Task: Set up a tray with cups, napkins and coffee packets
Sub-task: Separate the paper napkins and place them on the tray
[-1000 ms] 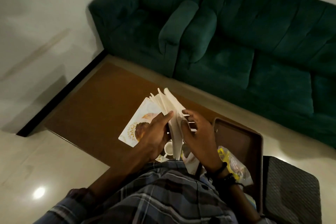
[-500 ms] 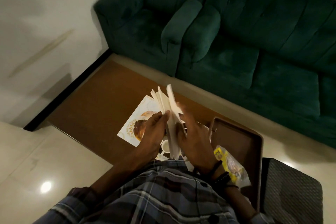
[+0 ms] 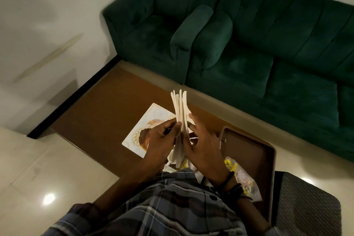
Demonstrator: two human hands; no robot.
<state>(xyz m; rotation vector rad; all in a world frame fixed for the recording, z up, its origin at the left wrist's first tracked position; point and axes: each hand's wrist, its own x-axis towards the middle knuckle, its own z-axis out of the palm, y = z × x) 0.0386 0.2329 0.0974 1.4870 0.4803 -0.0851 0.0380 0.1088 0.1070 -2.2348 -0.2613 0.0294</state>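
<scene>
A stack of white napkins (image 3: 179, 109) stands on edge between my hands, above the brown table (image 3: 99, 109). My left hand (image 3: 162, 140) pinches the stack from the left. My right hand (image 3: 203, 143) presses against it from the right with fingers spread. A brown tray (image 3: 254, 145) lies on the table to the right, with a clear bag of yellow packets (image 3: 241, 176) in its near corner. Something white, perhaps a cup (image 3: 172, 156), shows below the napkins, mostly hidden by my hands.
A white printed card with a brown picture (image 3: 145, 130) lies flat on the table under my hands. A dark green sofa (image 3: 249, 34) stands beyond the table. A dark woven seat (image 3: 306, 207) sits at the lower right. Pale tiled floor (image 3: 38, 168) is at left.
The fanned napkins have been squeezed together into a tighter upright stack, and my right hand has come flatter against them. The view has shifted slightly.
</scene>
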